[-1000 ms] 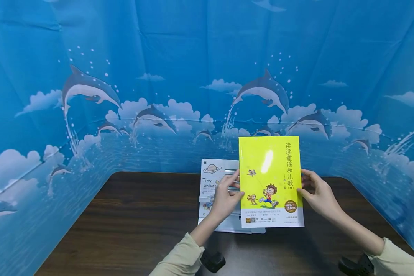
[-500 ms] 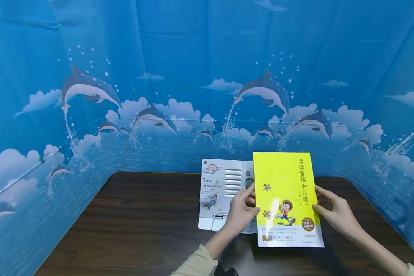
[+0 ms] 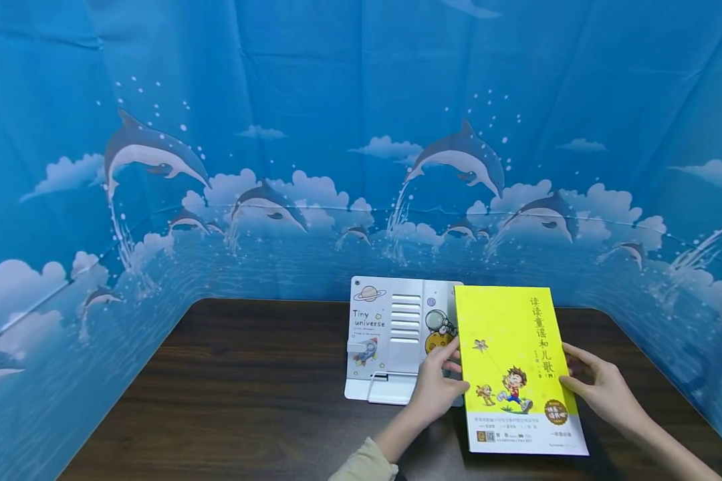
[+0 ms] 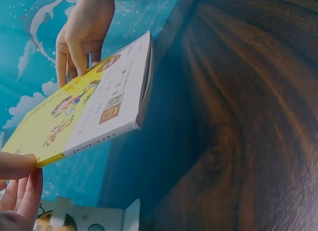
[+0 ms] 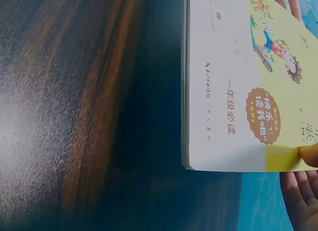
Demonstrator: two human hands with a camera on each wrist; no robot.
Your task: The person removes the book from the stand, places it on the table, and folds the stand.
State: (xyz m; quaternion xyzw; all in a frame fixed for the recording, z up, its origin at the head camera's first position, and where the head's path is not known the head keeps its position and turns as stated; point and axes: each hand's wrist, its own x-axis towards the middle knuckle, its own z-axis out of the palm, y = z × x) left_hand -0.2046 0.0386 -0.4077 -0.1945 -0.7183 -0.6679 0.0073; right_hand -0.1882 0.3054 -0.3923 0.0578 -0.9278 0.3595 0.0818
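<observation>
Both hands hold a yellow book point(image 3: 511, 354) with a white band along its bottom and a cartoon running boy on the cover. My left hand point(image 3: 436, 387) pinches its left edge, thumb on the cover and fingers behind. On the opposite edge, my right hand point(image 3: 602, 391) pinches it the same way. The left wrist view shows the book point(image 4: 94, 102) tilted above the table, its spine facing the left hand. A white metal book stand point(image 3: 391, 361), printed "Tiny universe" with a rocket and an astronaut, stands left of the book, which overlaps its right side in the head view.
The dark wooden table point(image 3: 247, 401) carries the stand near its back edge. A blue curtain point(image 3: 313, 133) with dolphins and clouds encloses the back and both sides. A wire holder point(image 3: 372, 387) sticks out at the stand's foot.
Both hands have carried the book right and down, toward the front of the table. More of the stand has come into sight, and the book now leans a little more.
</observation>
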